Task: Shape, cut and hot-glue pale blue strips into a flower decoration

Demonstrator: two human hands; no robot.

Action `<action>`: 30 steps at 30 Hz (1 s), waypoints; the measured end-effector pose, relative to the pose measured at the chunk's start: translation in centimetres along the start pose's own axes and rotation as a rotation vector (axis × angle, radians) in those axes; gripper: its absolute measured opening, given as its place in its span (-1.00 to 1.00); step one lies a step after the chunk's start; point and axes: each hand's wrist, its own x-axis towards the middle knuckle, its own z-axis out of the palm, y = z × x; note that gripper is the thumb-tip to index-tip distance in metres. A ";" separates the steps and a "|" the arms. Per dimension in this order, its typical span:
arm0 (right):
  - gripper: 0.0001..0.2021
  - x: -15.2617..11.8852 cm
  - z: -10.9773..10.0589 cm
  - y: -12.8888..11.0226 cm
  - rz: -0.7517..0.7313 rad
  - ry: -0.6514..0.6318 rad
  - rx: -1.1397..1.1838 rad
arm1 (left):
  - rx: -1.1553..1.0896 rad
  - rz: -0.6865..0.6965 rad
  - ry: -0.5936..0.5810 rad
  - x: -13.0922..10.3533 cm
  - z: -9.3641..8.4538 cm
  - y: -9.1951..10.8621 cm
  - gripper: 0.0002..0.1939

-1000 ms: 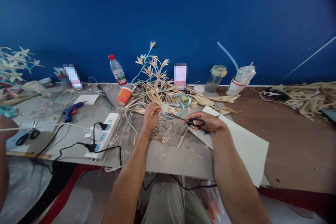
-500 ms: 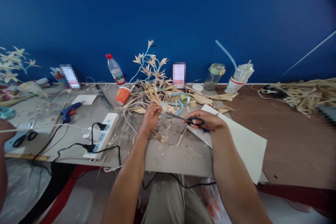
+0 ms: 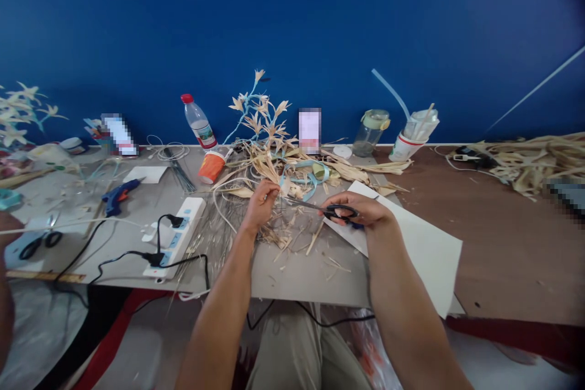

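Though unclear in content, pinched left hand (image 3: 261, 206) near scissors (image 3: 339, 212) in closed right hand (image 3: 367, 208).

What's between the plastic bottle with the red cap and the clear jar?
The head view shows pale flowers on blue stems, dry tan strips, an upright pale-screened phone and a round white disc between bottle and jar.
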 end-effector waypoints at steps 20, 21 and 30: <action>-0.52 0.0 0.1 -0.1 -0.002 0.019 -0.013 | 0.023 0.000 -0.008 -0.2 0.2 0.0 -0.85; -0.52 0.0 0.1 -0.1 -0.003 0.018 -0.012 | 0.023 0.000 -0.008 -0.2 0.2 0.0 -0.86; -0.50 0.0 0.1 -0.2 0.021 0.024 -0.019 | 0.038 0.007 0.008 0.0 0.1 0.2 -0.85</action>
